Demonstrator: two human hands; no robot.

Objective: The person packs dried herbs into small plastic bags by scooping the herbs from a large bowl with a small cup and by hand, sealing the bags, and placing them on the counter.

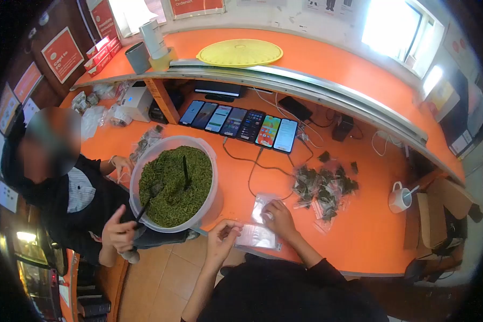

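Observation:
On the orange counter before me lie clear plastic bags (258, 236), flat and shiny. My left hand (223, 239) is at their left edge, thumb and fingertips pressed together; what is between them, if anything, is too small to make out. Over the upper clear bag (259, 203), my right hand (279, 219) has its fingers curled and pinching at the plastic. To the left stands a large white tub (216, 182) full of chopped green herb (169, 206). Right of my hands is a pile of small filled bags (326, 188) with dark green contents.
A co-worker at the left holds a black-handled utensil (143, 210) in the tub. Several phones (232, 123) with cables line the counter's back under a shelf with a yellow lid (239, 52). A white mug (399, 198) and a cardboard box (431, 220) stand right.

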